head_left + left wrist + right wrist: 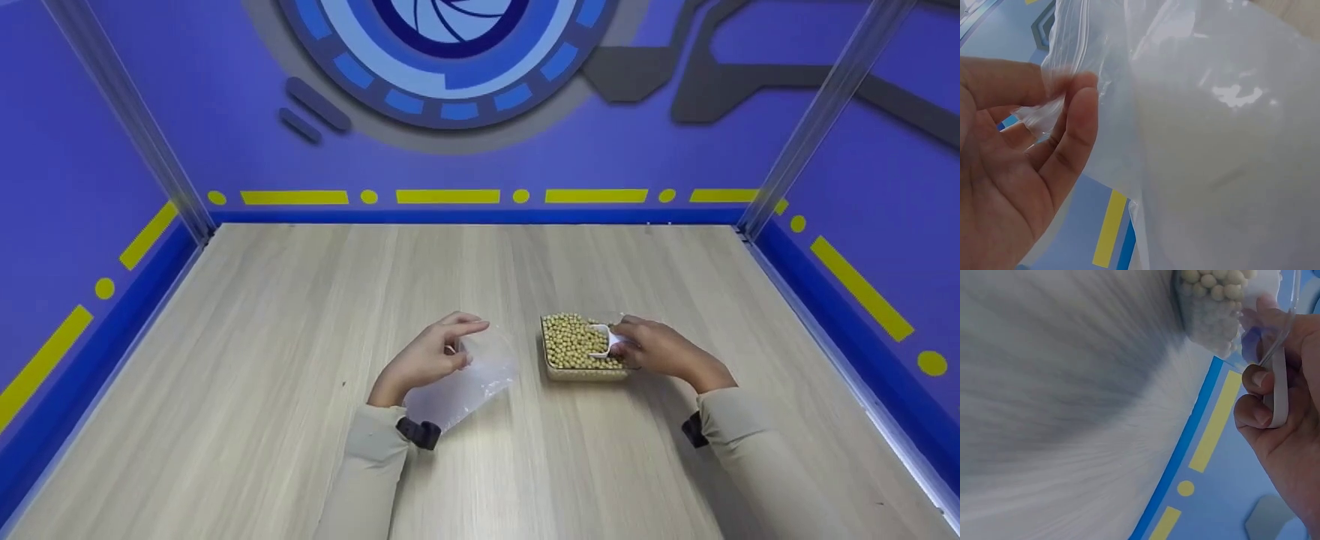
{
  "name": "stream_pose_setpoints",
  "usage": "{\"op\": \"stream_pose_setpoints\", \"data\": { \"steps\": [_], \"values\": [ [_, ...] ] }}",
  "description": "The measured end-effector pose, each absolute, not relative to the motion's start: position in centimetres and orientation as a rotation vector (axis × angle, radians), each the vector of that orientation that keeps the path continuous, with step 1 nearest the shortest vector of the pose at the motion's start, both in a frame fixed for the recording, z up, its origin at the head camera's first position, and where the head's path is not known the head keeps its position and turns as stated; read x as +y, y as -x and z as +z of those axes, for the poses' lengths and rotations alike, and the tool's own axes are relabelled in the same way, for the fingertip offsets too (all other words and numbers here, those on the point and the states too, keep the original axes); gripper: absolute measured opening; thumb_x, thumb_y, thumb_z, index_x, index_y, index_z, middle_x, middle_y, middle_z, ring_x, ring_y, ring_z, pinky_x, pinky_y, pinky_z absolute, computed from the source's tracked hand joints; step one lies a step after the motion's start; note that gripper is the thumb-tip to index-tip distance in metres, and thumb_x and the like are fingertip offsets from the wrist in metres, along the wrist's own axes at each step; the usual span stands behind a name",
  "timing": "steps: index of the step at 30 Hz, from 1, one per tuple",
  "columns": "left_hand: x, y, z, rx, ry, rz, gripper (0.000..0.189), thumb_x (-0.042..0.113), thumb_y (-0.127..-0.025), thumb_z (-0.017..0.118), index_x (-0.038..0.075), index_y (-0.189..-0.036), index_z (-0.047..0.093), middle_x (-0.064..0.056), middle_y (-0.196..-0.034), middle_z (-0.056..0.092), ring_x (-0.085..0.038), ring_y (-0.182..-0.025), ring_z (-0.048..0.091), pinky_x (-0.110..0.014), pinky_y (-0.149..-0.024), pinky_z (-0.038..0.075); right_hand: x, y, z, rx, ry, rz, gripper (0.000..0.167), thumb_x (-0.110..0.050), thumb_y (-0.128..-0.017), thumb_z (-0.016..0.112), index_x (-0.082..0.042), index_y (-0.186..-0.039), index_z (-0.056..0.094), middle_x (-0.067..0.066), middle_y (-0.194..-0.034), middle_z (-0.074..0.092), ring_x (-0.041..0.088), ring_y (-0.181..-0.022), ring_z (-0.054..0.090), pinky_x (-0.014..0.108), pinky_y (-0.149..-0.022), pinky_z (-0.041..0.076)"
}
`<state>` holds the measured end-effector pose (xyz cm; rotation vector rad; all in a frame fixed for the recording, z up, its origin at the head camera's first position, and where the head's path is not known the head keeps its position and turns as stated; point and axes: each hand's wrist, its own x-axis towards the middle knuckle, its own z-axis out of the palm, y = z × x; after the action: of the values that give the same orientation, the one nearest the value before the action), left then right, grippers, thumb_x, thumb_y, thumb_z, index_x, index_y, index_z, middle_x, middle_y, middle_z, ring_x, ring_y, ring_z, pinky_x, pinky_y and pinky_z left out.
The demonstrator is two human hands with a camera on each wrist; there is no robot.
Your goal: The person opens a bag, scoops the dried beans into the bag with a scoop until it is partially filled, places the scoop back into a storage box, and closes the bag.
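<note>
In the head view my left hand (427, 358) pinches a clear zip-lock plastic bag (476, 379) near its mouth. The left wrist view shows thumb and fingers on the zip strip of the bag (1213, 129), which hangs down beside the hand. To the right stands a clear rectangular container (589, 375) full of pale yellow soybeans (570, 341). My right hand (664, 351) grips a white scoop (602, 341), whose head sits among the beans at the container's right side. Its handle (1279, 394) lies in the curled fingers in the right wrist view.
A light wood-grain table (300, 300) lies under both hands. Blue panels with yellow dashes (446, 196) border it at the back and sides. Clear corner posts (817, 112) rise at the back left and back right.
</note>
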<state>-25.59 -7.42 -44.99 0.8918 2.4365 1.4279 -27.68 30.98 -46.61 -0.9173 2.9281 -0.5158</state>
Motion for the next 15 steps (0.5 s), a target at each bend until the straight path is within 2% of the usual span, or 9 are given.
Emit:
{"op": "stream_pose_setpoints", "data": {
  "steps": [9,15],
  "values": [
    [-7.44,25.69,-45.37,2.427,-0.925,1.469,0.056,-0.009,-0.081,0.057,-0.001,-0.136,0.052,-0.014,-0.138,0.051,-0.010,-0.075,0.045,-0.017,-0.063,0.039,31.13,27.73,-46.93,2.972,0.945,-0.511,0.011,-0.010,-0.093,0.059,-0.004,-0.100,0.066,0.001,-0.087,0.058,0.008,-0.071,0.043,0.030,-0.064,0.039],
    [-7.52,25.83,-45.42,2.421,-0.922,1.480,0.056,-0.009,-0.081,0.057,0.000,-0.136,0.052,-0.015,-0.139,0.051,-0.011,-0.076,0.045,-0.017,-0.064,0.039,31.41,27.95,-46.98,2.964,0.953,-0.565,0.015,-0.005,-0.093,0.059,-0.002,-0.103,0.068,0.005,-0.092,0.061,0.017,-0.082,0.058,0.040,-0.073,0.051]
  ]
}}
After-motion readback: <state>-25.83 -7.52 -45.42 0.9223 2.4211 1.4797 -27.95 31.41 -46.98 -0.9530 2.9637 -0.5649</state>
